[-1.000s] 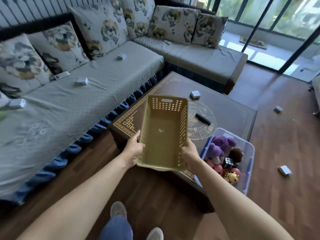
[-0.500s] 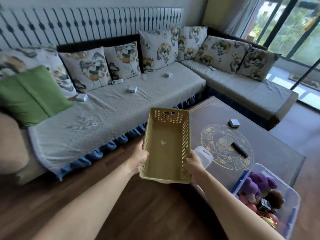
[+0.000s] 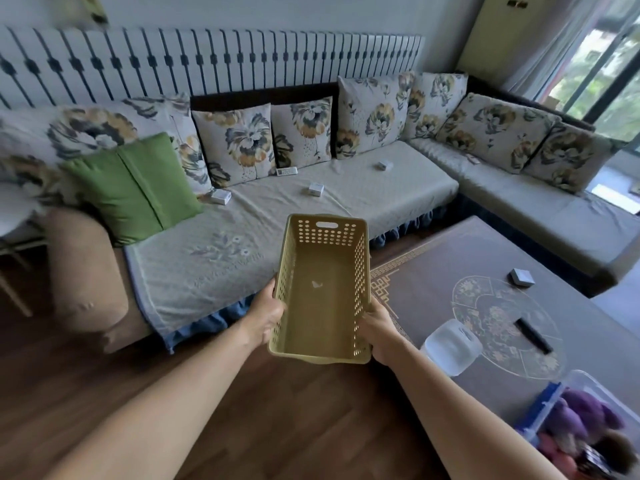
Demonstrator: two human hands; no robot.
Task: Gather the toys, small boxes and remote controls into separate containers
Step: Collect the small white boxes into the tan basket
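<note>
I hold a tan perforated basket (image 3: 322, 317) in front of me, empty inside. My left hand (image 3: 265, 315) grips its left wall and my right hand (image 3: 379, 336) grips its right wall. Small white boxes (image 3: 220, 196) (image 3: 316, 189) (image 3: 384, 165) lie on the sofa seat, and a white remote (image 3: 286, 171) rests against a cushion. On the coffee table sit a grey box (image 3: 521, 277) and a black remote (image 3: 533, 335). A clear bin (image 3: 585, 382) at bottom right holds plush toys (image 3: 578, 415).
An L-shaped sofa (image 3: 221, 258) with floral cushions and a green pillow (image 3: 133, 188) runs along the wall. The dark coffee table (image 3: 450, 271) stands to the right with an empty translucent container (image 3: 452, 346) near its corner. Wooden floor (image 3: 294, 410) lies below my arms.
My view has swung left and up from the coffee table toward the long sofa. The basket stays in both hands and has moved with me away from the table.
</note>
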